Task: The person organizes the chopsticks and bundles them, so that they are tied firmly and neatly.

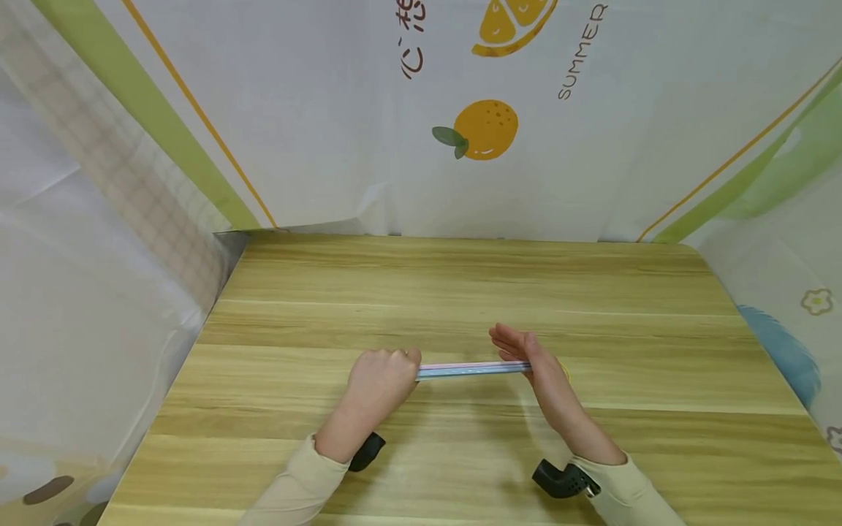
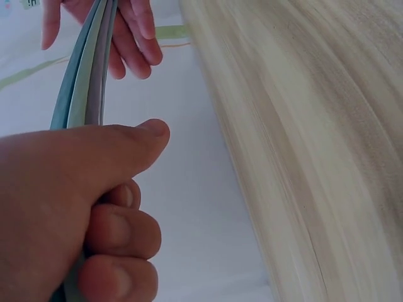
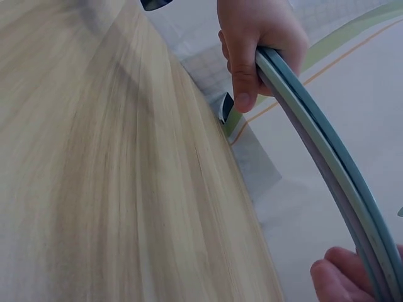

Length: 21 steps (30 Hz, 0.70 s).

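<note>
A bundle of long, thin, flat-edged items point(image 1: 473, 370) spans the space between my hands above the table. Seen edge-on, it shows pink and blue in the head view, and teal, pale green and greyish purple layers point(image 3: 321, 151) in the right wrist view; what kind of thing it is I cannot tell. My left hand point(image 1: 384, 383) grips one end, fingers curled round it and thumb point(image 2: 135, 141) along the side. At the other end my right hand point(image 1: 542, 376) touches the bundle with its fingers extended. A bit of yellow point(image 1: 564, 371) shows behind the right hand.
Beneath both hands lies a wood-grain table point(image 1: 460, 292). A white cloth with orange fruit prints point(image 1: 487, 130) hangs along its far edge, and pale cloths hang at both sides. Each wrist wears a black camera mount point(image 1: 559, 480).
</note>
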Tool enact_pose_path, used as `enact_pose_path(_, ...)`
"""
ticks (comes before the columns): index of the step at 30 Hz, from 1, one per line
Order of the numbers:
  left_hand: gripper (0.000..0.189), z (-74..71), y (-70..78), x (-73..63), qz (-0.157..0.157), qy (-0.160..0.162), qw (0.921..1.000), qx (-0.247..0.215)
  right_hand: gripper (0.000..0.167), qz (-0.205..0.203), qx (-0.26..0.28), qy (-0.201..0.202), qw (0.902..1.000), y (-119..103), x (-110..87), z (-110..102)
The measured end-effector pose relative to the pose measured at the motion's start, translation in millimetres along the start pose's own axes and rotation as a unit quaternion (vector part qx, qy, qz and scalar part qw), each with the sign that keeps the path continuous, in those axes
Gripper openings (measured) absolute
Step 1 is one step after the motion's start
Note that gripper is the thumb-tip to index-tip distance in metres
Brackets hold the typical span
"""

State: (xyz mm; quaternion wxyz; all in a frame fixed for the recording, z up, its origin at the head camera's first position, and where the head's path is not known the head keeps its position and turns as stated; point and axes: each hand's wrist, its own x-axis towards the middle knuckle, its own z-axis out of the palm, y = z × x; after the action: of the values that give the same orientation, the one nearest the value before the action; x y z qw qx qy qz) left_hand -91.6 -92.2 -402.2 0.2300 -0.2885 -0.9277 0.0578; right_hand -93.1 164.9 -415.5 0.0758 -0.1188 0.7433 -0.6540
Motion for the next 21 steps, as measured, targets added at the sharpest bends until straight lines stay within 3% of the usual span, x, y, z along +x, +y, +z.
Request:
enact_pose_path(9,0.044,0.5,-0.4,0.8,0.002,-0.005,1.0,-0.005,0.061,-0.056,0.062,-0.032,0.996,3.6,0.9,-2.3)
enact_pose_path(21,0.047,1.8,0.9,1.4,0.005,-0.005,1.0,-0.003,0.062,-0.05,0.069,-0.022,0.9961,5.9,1.8,-1.7)
